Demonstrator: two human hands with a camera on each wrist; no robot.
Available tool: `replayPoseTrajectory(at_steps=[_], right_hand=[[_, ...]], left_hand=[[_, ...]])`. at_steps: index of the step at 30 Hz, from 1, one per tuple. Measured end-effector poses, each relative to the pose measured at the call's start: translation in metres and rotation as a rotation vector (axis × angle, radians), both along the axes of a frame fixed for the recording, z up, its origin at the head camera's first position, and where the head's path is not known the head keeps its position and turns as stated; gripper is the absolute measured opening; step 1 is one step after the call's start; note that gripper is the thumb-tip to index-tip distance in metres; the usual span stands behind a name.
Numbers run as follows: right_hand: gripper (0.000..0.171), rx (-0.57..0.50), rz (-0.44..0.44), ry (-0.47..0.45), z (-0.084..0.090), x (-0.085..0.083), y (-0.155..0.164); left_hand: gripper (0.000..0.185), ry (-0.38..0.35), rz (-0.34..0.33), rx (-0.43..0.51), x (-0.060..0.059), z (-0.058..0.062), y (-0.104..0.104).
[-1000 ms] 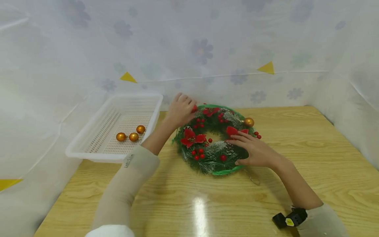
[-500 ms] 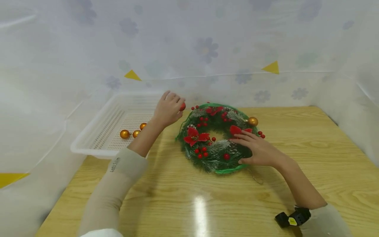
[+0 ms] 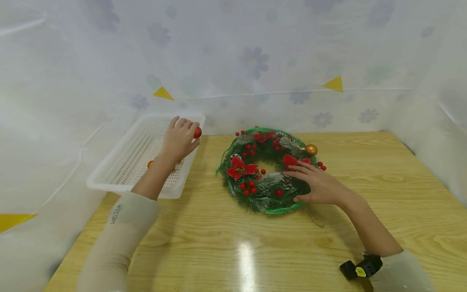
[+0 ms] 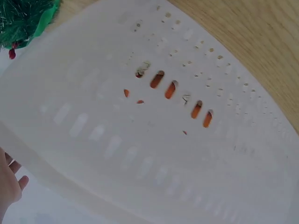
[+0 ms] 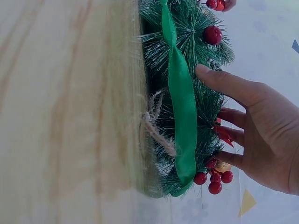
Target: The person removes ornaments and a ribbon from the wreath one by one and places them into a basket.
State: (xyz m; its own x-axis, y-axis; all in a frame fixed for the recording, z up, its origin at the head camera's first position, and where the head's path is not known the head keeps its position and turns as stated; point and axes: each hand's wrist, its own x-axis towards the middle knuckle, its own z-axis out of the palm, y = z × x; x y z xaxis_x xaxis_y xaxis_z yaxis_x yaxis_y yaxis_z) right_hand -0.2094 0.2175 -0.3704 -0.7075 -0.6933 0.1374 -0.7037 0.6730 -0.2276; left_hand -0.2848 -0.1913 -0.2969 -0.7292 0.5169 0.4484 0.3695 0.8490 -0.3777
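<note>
Red ball (image 3: 197,132) pinched in left hand (image 3: 178,140) over the white basket (image 3: 120,170), probably above its gold balls (image 3: 150,164); right hand (image 3: 316,184) lies flat, fingers straight, steadying wreath (image 3: 268,170) on table (image 3: 237,243).

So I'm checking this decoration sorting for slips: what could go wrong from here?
The left hand pinches the red ball right above the basket rim, so it might drop outside and roll off the table. The right hand lies only flat on the wreath, which might slide.
</note>
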Motion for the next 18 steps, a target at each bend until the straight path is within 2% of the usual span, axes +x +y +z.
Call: replayPoseTrajectory(at_steps=[7,13,18], right_hand=[[0.074,0.013,-0.017,-0.026,0.001,-0.001,0.0],[0.074,0.005,-0.01,-0.011,0.002,0.001,0.0],[0.073,-0.003,0.001,0.005,0.002,0.002,-0.001]], left_hand=[[0.042,-0.067,0.077,0.054,0.003,0.001,-0.03],[0.041,-0.061,0.084,0.056,0.002,-0.012,-0.052],[0.04,-0.141,0.144,0.026,0.002,-0.023,-0.065]])
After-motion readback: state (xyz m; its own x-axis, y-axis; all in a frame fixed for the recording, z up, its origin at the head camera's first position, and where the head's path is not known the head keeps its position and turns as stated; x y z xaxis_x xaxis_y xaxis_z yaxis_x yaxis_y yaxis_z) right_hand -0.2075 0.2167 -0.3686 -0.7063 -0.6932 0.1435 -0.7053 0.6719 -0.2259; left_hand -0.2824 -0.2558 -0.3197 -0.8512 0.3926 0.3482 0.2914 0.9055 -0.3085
